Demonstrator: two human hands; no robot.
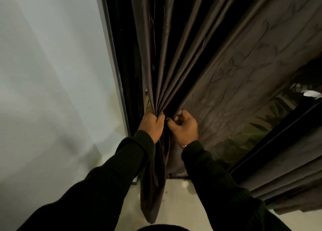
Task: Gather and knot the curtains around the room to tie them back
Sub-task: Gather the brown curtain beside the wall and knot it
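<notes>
Gripping gathered curtain [174, 74]: left hand [152, 124], right hand [185, 126]

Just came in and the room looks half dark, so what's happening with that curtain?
A person is bunching the grey-brown curtain beside the white wall. The left hand grips the gathered pleats, and the right hand pinches the next fold close beside it. The loose tail hangs down between the sleeves toward the tiled floor. No knot shows yet.
</notes>
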